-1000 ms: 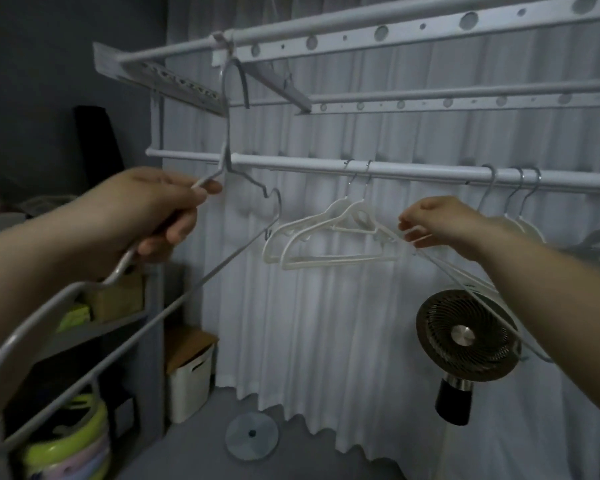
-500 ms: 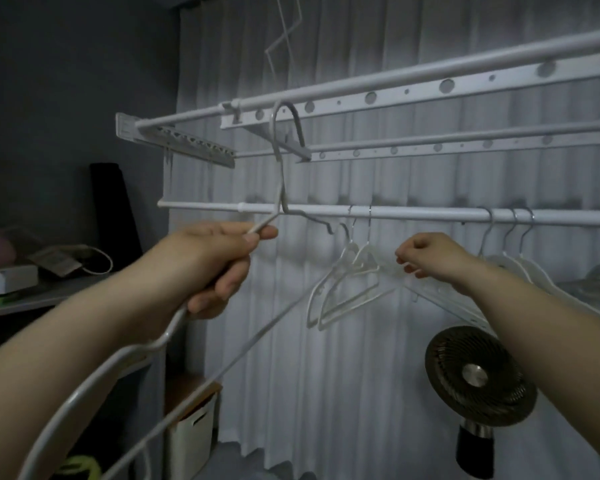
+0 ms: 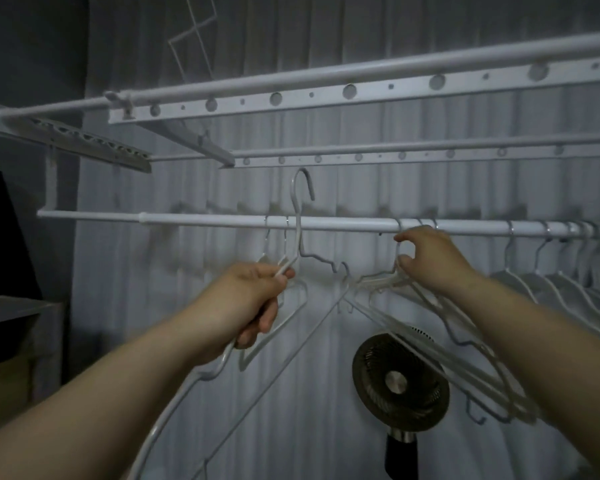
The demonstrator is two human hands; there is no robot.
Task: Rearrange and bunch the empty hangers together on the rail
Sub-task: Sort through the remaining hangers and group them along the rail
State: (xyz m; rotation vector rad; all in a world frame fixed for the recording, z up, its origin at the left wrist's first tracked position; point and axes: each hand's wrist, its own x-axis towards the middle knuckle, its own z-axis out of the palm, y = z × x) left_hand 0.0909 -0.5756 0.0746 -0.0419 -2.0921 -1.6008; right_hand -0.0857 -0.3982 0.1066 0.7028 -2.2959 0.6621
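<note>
- Since half a second ago, the grey wire hanger (image 3: 296,237) has been brought down from the upper drying rack (image 3: 326,98), and its hook is now held just above the lower rail (image 3: 343,224), not hooked on yet.
- The right hand (image 3: 433,261) has been lifted closer to the rail too.
- The hanger's shoulder is gripped by the left hand (image 3: 253,306), fingers curled round the wire and thumb pressed on top near the neck.
- A bunch of pale hangers (image 3: 378,282) is pinched at the necks between the right thumb and forefinger, right under the rail, with the hooks looped over it.
- Two white hangers (image 3: 278,334) are hung on the rail behind the left hand.
- More hooks are crowded on the far right of the rail.
- A round fan (image 3: 399,379) is seen below, in front of the curtain (image 3: 326,46).
</note>
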